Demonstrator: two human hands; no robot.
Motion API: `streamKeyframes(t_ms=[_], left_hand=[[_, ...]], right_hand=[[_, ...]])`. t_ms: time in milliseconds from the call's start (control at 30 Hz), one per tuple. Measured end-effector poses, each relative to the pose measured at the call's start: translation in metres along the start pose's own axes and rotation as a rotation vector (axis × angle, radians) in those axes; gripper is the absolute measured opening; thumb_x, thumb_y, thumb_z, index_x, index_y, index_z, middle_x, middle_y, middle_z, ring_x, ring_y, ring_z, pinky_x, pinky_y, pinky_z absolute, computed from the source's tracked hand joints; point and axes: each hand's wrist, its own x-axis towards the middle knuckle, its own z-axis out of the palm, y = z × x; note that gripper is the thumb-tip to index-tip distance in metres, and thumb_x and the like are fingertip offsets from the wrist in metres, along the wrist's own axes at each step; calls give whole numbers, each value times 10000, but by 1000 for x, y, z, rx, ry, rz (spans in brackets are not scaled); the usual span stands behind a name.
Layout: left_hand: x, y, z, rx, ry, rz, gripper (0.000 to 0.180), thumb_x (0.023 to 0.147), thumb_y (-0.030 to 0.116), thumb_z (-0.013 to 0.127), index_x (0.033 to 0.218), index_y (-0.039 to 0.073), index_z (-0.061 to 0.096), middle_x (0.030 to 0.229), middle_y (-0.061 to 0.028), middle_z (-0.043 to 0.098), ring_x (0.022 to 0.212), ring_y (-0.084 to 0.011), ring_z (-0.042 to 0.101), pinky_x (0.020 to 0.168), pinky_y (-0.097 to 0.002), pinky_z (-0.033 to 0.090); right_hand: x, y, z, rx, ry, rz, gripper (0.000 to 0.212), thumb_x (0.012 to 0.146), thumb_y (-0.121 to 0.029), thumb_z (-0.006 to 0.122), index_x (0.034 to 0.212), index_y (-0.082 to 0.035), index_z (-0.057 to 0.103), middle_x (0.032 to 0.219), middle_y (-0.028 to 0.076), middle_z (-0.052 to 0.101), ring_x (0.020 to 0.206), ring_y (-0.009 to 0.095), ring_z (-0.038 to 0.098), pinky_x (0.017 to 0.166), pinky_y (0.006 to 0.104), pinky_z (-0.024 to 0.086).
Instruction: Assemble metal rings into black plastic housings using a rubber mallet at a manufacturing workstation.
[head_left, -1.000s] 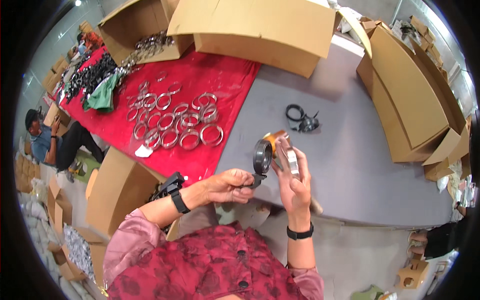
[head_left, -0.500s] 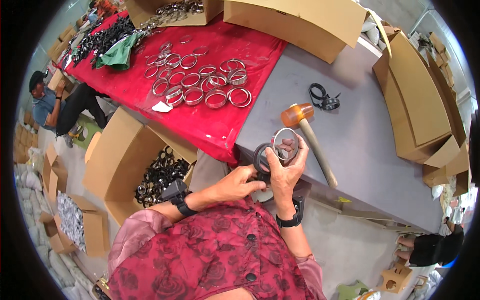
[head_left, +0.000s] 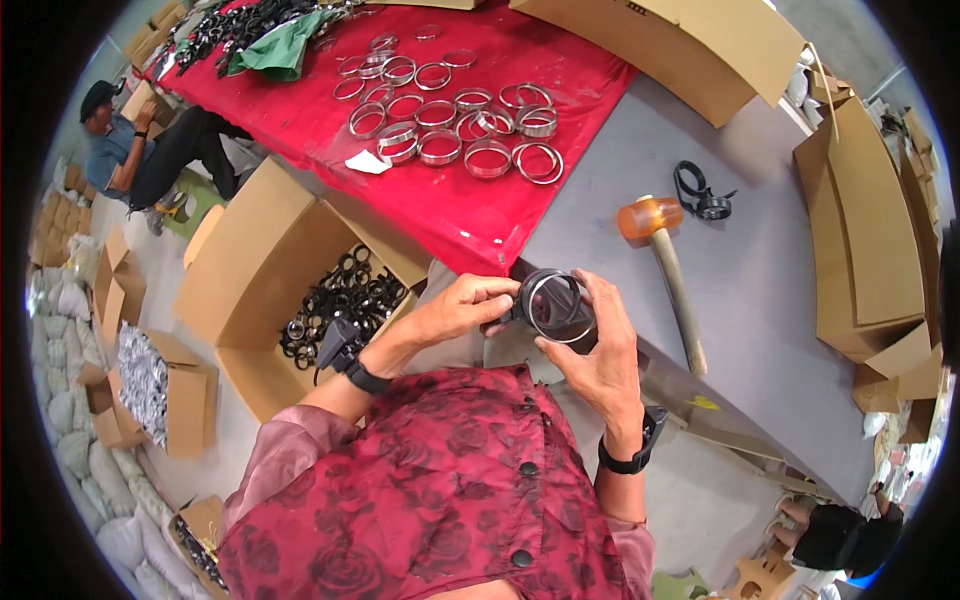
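Red rose-patterned cloth covers the person's vest, nearest the camera, with both hands raised ahead of it, just off the corner of the work table. Left hand: fingers and thumb closed on the side of a black ring piece. Right hand: thumb and fingers curved partway open around the opposite side, with hold of a silvery ring brought up to the black one; whether it sits inside or only against it cannot be told. Below and to the left, an open cardboard box holds a heap of black ring parts. On the grey tabletop, to the right, lies a mallet with an orange head and a wooden handle; just beyond it rests a black clamp-like piece. Across the red tablecloth, loose silvery rings lie scattered near a white scrap. Farther back, a green cloth lies by a dark pile, while a person in a dark cap sits at far left.
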Motion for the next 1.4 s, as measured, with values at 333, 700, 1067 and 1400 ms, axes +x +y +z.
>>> streamKeyframes(t_ms=[333, 700, 1067, 1400], left_hand=[[-2, -20, -23, -289, -105, -108, 607, 978, 454, 641, 1233, -96, 676, 835, -39, 654, 616, -77, 444, 540, -236, 324], [-1, -26, -31, -265, -151, -35, 630, 977, 466, 634, 1231, -109, 671, 789, -31, 629, 598, -80, 444, 558, -236, 345], [-2, -35, -35, -244, -154, 28, 647, 990, 519, 613, 1180, -94, 703, 741, -2, 602, 563, -56, 427, 523, -228, 320], [-4, -22, -34, -253, -187, 53, 652, 952, 534, 669, 1178, -76, 710, 729, 22, 581, 553, -45, 402, 500, -229, 297]], right_hand=[[10, -17, 15, -152, -155, 21, 767, 651, -152, 888, 1299, 42, 526, 1247, 196, 580, 1176, 380, 557, 954, 450, 498], [9, -32, 22, -263, -164, 8, 766, 668, -115, 862, 1325, 49, 504, 1279, 198, 556, 1156, 377, 566, 908, 444, 527], [5, -29, 23, -200, -194, 3, 794, 654, -129, 877, 1343, 23, 514, 1291, 178, 572, 1065, 328, 614, 887, 417, 532], [7, -29, 25, -202, -209, -11, 784, 660, -131, 874, 1345, 16, 521, 1278, 171, 582, 1055, 323, 621, 891, 418, 532]])
